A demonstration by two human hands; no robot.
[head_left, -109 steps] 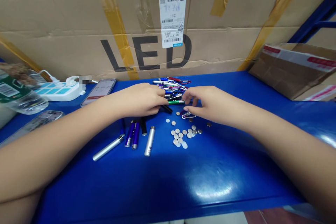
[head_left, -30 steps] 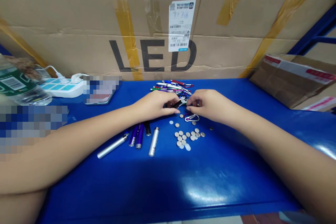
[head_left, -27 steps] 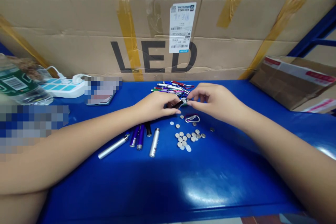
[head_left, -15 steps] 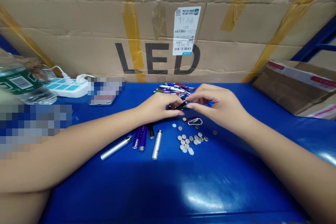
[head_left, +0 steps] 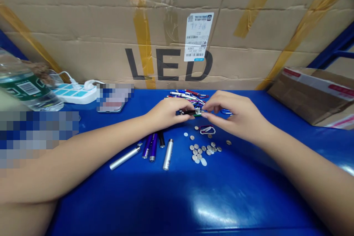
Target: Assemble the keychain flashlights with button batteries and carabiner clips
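My left hand [head_left: 168,111] is closed around a black penlight tube [head_left: 189,112], its silver open end facing right. At that end, the thumb and fingertips of my right hand [head_left: 231,110] are pinched together; what they hold is too small to make out. Just below lie a carabiner clip [head_left: 207,129] and several button cells [head_left: 199,151] with small white discs [head_left: 204,162] among them. Under my left wrist rest purple tubes [head_left: 152,148], a black tube [head_left: 162,140] and silver tubes [head_left: 168,155]. Behind my hands is a pile of coloured penlights [head_left: 184,94].
A large cardboard box [head_left: 105,33] stands along the back of the blue table [head_left: 177,199]. To the left are a water bottle [head_left: 27,86], a power strip [head_left: 79,94] and a phone [head_left: 112,108]. A smaller carton [head_left: 312,96] sits at the right.
My right fingertips have moved slightly right from the black tube, and its silver end now shows. The whole view has shifted a little; the loose tubes and cells lie as before.
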